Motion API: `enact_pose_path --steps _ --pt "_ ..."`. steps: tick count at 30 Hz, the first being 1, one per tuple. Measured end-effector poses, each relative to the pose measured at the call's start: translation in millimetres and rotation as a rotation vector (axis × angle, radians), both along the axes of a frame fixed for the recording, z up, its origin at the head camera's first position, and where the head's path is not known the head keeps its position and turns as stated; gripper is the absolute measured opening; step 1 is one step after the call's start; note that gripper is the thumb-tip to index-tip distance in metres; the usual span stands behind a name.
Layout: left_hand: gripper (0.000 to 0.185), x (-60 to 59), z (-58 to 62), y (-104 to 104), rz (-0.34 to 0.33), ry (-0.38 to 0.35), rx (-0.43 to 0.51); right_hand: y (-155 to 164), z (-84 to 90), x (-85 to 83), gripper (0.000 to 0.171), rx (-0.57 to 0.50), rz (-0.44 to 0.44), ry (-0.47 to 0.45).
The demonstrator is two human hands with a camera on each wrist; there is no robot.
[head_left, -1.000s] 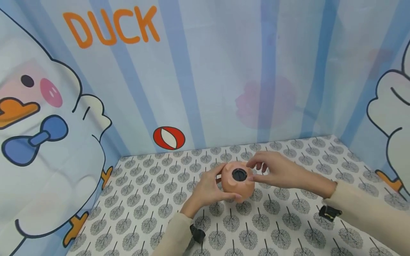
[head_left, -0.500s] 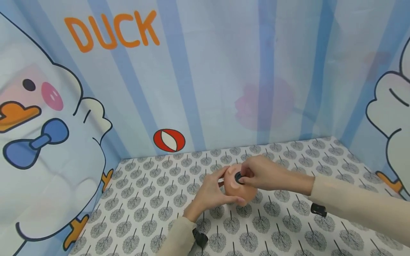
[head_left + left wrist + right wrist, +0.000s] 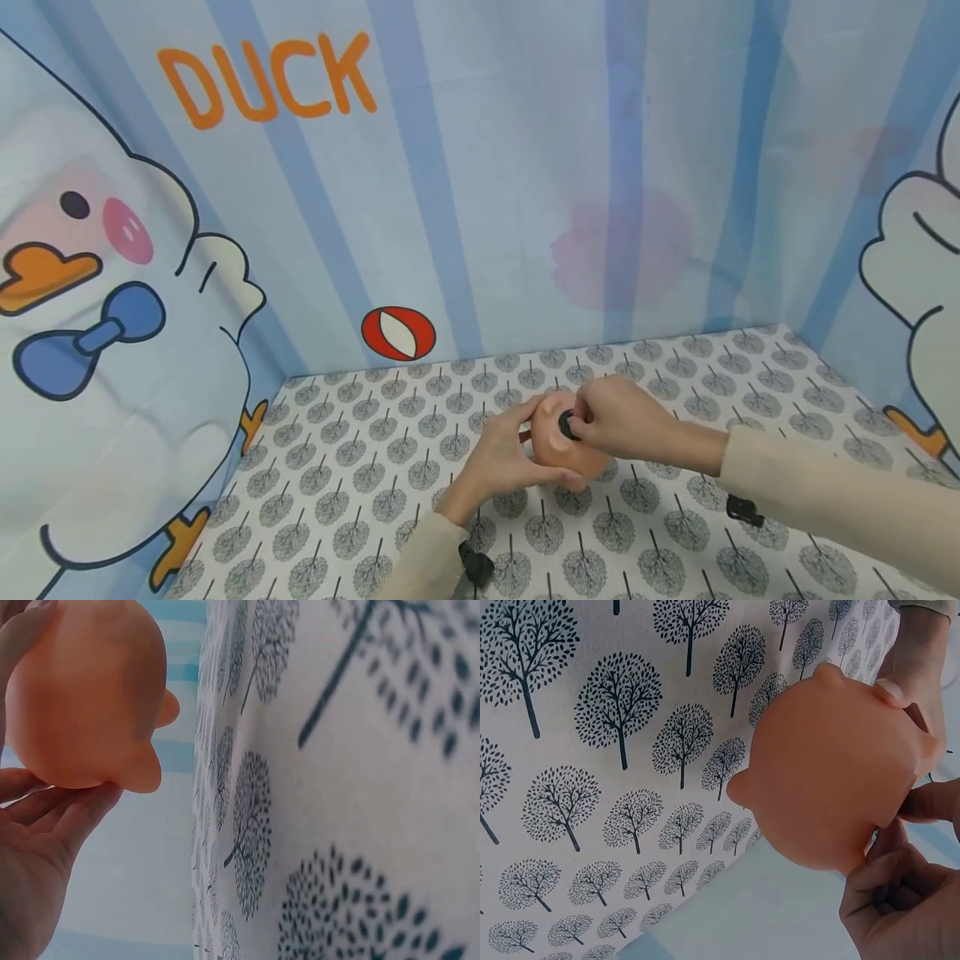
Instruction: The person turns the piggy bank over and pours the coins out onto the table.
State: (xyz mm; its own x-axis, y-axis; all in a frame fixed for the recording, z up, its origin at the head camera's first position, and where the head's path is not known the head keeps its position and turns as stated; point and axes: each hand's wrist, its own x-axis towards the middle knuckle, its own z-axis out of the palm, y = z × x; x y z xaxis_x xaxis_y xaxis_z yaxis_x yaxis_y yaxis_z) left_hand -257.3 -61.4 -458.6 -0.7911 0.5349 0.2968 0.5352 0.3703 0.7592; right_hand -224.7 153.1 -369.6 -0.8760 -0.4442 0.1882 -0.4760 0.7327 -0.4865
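Orange capital lettering point(image 3: 279, 75) reads "DUCK"; stands on the blue-and-white striped fabric backdrop point(image 3: 517, 125), upper left; faint reddish mark point(image 3: 879, 158), right side, illegible.

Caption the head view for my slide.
Left hand gripping a knobbed orange object, right hand at its black insert, over tree-print cloth.

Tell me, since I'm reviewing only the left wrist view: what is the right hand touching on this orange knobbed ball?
Observer: In the head view, the right hand touches a round black plug in the orange knobbed ball.
Operator: Does the plug show whole there?
Observer: No, the right hand hides part of it.
Operator: Is any word printed on the backdrop?
Observer: Yes, the head view shows DUCK in orange letters.
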Motion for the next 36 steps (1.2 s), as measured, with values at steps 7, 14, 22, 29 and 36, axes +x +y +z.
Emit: enact_pose_path --steps 7,14,22,29,36 --pt "0.103 -0.6 0.3 2.7 0.016 -0.007 0.022 -2.9 -3.1 1.8 0.044 -0.019 -0.038 0.063" --pt "0.1 -0.6 1.6 5.0 0.017 0.024 0.013 -1.5 -5.3 3.3 0.041 -0.038 -0.049 0.071" --pt "0.11 0.8 -0.7 0.7 0.042 0.017 -0.018 -2.4 -7.5 3.1 0.038 -0.005 -0.017 0.045" --pt "0.11 2.8 -0.6 -4.3 0.058 0.054 -0.06 -3.6 -11.1 2.2 0.028 0.001 0.02 0.095" --pt "0.115 3.9 -1.1 -5.5 0.092 0.098 -0.103 -0.9 -15.0 1.9 0.019 -0.004 0.058 0.135"
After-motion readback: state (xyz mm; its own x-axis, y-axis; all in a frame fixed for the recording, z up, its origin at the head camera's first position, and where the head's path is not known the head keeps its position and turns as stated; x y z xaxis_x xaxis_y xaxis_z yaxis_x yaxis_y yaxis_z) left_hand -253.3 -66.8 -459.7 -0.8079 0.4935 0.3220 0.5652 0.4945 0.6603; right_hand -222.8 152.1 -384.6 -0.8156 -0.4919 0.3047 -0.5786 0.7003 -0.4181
